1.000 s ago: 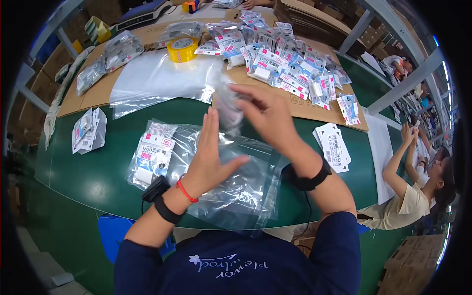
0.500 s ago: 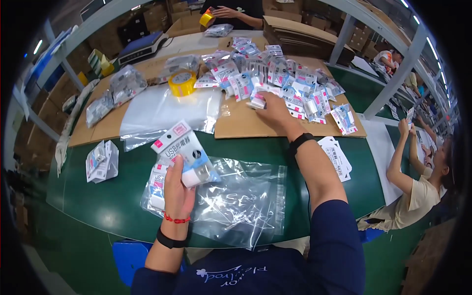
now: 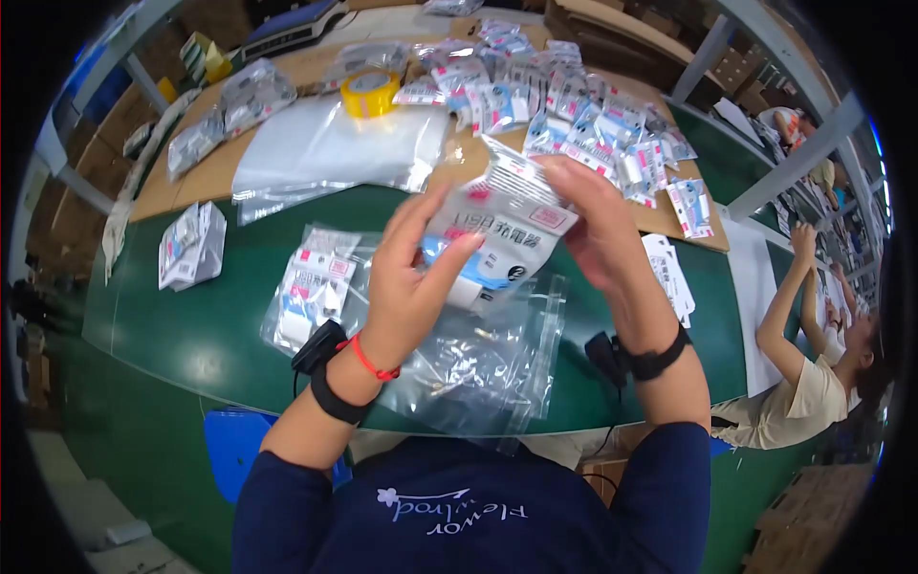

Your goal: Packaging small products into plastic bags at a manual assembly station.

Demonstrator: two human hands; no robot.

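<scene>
In front of me my left hand [image 3: 413, 273] is closed round several USB charger packets [image 3: 507, 230], white, blue and pink with white charger blocks inside. My right hand [image 3: 607, 225] grips the right edge of the same packets, its fingertips partly hidden behind them. Beneath my hands a clear plastic bag [image 3: 478, 359] lies flat on the green table. Another charger packet [image 3: 311, 287] rests at the bag's left end, by my left wrist.
Beyond my hands, loose charger packets [image 3: 583, 124] are heaped on cardboard [image 3: 708, 232]. Yellow tape [image 3: 370, 94] sits on clear bags [image 3: 325, 158]. Filled bags [image 3: 256, 96] lie back left, packets [image 3: 191, 247] at left, white cards [image 3: 669, 277] at right. A person [image 3: 813, 383] works at right.
My right hand has come back from the heap to the packets in my left hand. Both hands now grip them together, and the packets have moved right and tilted. The view has shifted.
</scene>
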